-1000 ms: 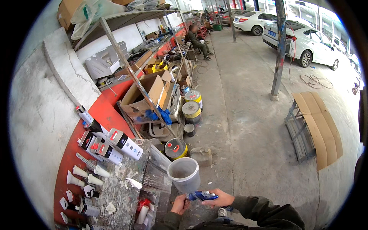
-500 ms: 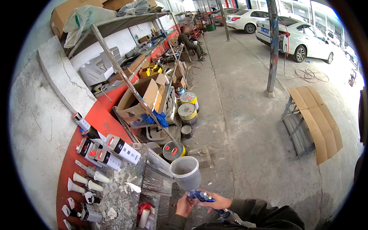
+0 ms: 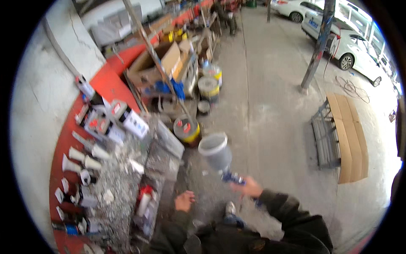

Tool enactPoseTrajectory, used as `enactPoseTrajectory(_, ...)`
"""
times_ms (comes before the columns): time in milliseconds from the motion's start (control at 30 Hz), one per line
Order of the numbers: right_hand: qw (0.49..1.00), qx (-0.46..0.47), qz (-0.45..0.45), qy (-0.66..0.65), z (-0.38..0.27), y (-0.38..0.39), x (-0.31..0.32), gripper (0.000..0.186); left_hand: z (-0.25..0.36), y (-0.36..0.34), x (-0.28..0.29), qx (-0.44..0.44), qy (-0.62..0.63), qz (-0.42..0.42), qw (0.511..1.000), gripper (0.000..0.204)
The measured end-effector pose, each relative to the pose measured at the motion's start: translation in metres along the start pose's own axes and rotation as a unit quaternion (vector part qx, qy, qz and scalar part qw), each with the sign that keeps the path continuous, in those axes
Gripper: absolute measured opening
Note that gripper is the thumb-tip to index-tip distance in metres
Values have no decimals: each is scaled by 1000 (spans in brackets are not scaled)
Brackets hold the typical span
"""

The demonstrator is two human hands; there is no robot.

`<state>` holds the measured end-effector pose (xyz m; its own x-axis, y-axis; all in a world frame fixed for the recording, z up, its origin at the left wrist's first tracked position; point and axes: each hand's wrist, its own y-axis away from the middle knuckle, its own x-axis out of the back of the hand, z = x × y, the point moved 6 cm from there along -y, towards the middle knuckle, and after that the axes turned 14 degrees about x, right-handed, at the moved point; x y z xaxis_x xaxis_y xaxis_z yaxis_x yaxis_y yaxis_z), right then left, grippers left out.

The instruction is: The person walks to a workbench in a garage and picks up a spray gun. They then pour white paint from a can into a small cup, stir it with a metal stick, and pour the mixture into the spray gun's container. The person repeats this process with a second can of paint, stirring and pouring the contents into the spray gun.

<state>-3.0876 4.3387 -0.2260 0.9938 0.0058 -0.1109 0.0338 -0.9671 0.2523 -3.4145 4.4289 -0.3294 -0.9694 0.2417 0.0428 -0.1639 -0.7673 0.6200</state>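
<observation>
My right hand (image 3: pixel 252 187) is wrapped round the handle of a blue spray gun (image 3: pixel 232 178). On top of the gun sits a translucent grey-white paint cup (image 3: pixel 215 153), its wide mouth tilted up and to the left. My left hand (image 3: pixel 185 200) is apart from the gun, near the workbench edge, with nothing in it; its loosely bent fingers are a little blurred. Beside it, a bench (image 3: pixel 120 186) with a scraped, stained top carries several metal cans (image 3: pixel 129 119) and white funnel-shaped cups (image 3: pixel 84 158).
A yellow-and-black drum (image 3: pixel 186 130) stands past the bench, with more pails (image 3: pixel 209 88) behind. Cardboard (image 3: pixel 349 135) lies over a metal stand at the right. A steel post (image 3: pixel 320 46) rises from the concrete floor; a white car (image 3: pixel 353 51) is beyond. A person (image 3: pixel 228 19) sits farther back.
My left hand has come off the spray gun and moved left. My right hand has carried the gun and cup to the right. The view has tipped downward.
</observation>
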Motion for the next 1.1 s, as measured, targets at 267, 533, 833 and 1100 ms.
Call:
enactPoseTrajectory(267, 967, -107, 199, 119, 50, -14, 142, 36, -262, 202, 239, 313, -519, 271, 748, 44)
enactPoseTrajectory(533, 950, -113, 255, 141, 88, -47, 189, 30, -396, 382, 226, 473, -403, 212, 754, 46)
enactPoseTrajectory(833, 900, -37, 276, 335, 255, -81, 278, 42, -455, 418, 225, 442, -340, 224, 800, 66)
enactPoseTrajectory(1100, 971, 122, 96, 180, 71, -139, -110, 40, -487, 397, 176, 460, -182, 412, 765, 44)
